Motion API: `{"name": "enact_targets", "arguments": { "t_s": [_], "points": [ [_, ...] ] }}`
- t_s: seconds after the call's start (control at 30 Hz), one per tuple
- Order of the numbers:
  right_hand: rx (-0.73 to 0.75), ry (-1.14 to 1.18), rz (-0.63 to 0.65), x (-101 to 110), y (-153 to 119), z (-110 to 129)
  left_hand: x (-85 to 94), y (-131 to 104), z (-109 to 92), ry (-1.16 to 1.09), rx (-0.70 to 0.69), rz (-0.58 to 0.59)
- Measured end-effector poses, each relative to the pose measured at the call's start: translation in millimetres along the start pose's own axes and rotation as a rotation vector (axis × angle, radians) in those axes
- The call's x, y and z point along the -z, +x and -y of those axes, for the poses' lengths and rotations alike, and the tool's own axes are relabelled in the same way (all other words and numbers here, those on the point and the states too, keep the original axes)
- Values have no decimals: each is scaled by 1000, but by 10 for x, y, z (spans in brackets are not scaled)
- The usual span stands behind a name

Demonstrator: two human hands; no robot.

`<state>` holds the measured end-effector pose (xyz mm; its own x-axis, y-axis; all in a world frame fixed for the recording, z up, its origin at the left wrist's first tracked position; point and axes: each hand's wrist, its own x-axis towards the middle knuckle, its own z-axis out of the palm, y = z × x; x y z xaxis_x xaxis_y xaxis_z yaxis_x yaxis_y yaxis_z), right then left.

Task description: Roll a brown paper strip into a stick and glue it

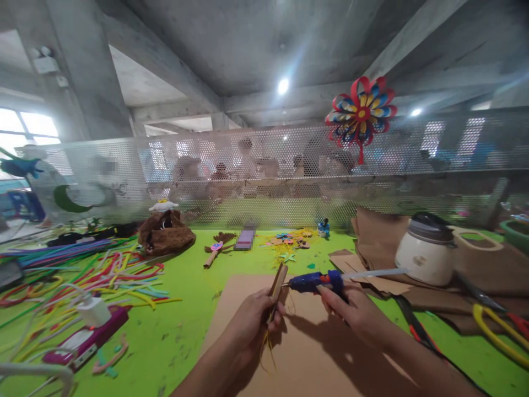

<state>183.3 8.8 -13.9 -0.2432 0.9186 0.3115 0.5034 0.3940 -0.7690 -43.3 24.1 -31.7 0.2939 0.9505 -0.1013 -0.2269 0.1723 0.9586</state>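
Note:
My left hand (pixel 258 314) is closed around a narrow brown cardboard strip (pixel 278 278), which looks folded or rolled and points up and away. Thin yellow strands (pixel 268 350) dangle beneath those fingers. In my right hand (pixel 357 311) is a blue hot glue gun (pixel 316 281), a long translucent glue stick (pixel 374 273) jutting from its back. The gun's nozzle meets or nearly meets the strip's right side; I cannot tell if it touches. Under both hands lies a brown cardboard sheet (pixel 231 298) on the green tabletop (pixel 165 336).
Pipe cleaners (pixel 119 275) and a purple power strip (pixel 88 339) are at left. Farther back lie a brown bag (pixel 165 234), a brown paper figure (pixel 215 251) and colourful cutouts (pixel 289 241). At right are a cream pot (pixel 425 251), brown paper (pixel 376 237) and yellow-handled scissors (pixel 496 331).

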Motion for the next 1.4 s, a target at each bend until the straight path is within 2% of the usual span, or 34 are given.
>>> {"name": "enact_targets", "arguments": {
  "t_s": [0.17,0.3,0.47,0.67,1.03,1.1,1.27,1.4],
  "points": [
    [48,-41,22,-54,15,9,-25,-17,-7,34,-9,7],
    [38,-53,-13,-57,27,-5,-20,-17,-2,13,0,42],
    [24,-53,-44,-46,25,1,-31,-25,-15,23,19,30],
    [79,-6,51,-49,-10,56,-21,-7,6,7,4,15],
    [-7,-29,-150,-44,75,-114,-34,-23,-18,-8,19,60],
    [-7,-8,-136,-58,58,-102,-30,-19,-15,-11,15,65],
    [-14,44,7,-100,26,-73,-28,-24,-18,1,3,37],
    [-51,53,-73,-66,81,-156,-39,-37,-22,-12,17,37]
  ]
}}
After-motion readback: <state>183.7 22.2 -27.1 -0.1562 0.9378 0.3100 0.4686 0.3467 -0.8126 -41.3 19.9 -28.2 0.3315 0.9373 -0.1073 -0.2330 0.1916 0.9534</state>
